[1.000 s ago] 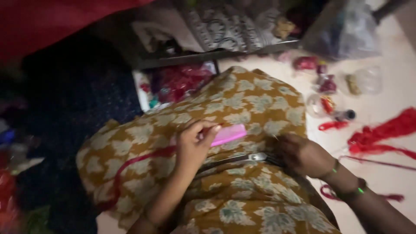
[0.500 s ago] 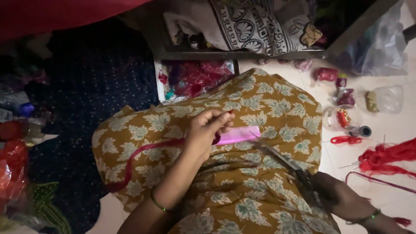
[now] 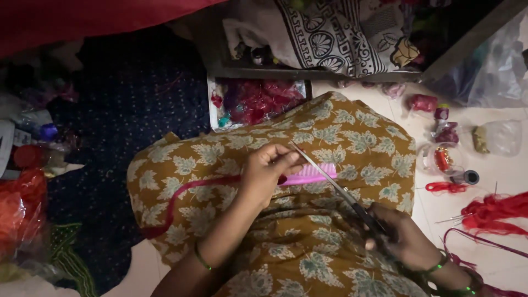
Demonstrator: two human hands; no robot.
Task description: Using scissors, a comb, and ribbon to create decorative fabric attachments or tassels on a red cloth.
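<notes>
Head view: left hand (image 3: 268,171) sits near centre of frame, fingers curled and pinched shut on a pink plastic comb (image 3: 311,174) and a red cord (image 3: 181,198). Comb sticks out toward 3 o'clock from the fist, teeth pointing down, lying flat over the mustard-yellow leaf-print cloth (image 3: 352,137) that covers the lap. Cord runs from the hand toward 8 o'clock in a loop across the cloth.

Right hand (image 3: 404,236) at approx 4 o'clock of the left, fingers closed through the dark handles of a pair of steel scissors (image 3: 335,187). Blades point toward 10 o'clock, tips reaching the left hand's fingertips just above the comb; blades look near shut, can't tell whether they touch the cord. Green bangles on both wrists.

Floor at 3 o'clock: loose bundle of red threads (image 3: 489,212), small clear round container w/ red bits (image 3: 440,158), clear plastic bag (image 3: 500,137). At 12 o'clock, a box of red and pink materials (image 3: 258,102) below a black-and-white patterned fabric (image 3: 330,33). Dark blue dotted cloth (image 3: 137,104) at 10 o'clock.
</notes>
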